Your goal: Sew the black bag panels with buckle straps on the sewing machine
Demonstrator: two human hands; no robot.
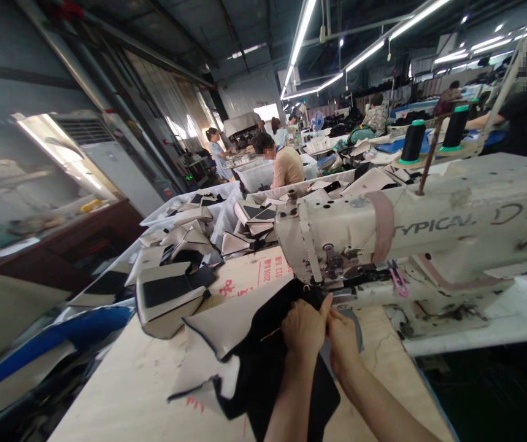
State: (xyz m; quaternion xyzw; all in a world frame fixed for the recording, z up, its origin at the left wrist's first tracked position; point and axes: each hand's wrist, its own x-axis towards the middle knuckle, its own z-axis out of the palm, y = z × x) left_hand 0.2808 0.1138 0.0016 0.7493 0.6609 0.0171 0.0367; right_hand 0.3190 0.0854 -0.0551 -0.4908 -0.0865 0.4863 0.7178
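A black and beige fabric piece [263,374] lies under the head of a white sewing machine [346,230] and spreads over the wooden tabletop. My left hand [304,325] rests on its black side close to the needle area, fingers curled and closed on the cloth. Right beside it, my right hand [342,334] pinches the edge of the same piece, with its fingertips partly hidden. The two hands nearly touch. A grey part [356,328] shows just beyond my right hand. The needle and the exact stitching point are hard to make out.
Left of the machine lies a beige and dark sewn piece [166,301], with white bins [226,212] of similar pieces behind. Pink-handled snips [400,282] hang at the machine; black thread spools [414,141] stand above it. A person [288,166] bends over a bin farther back.
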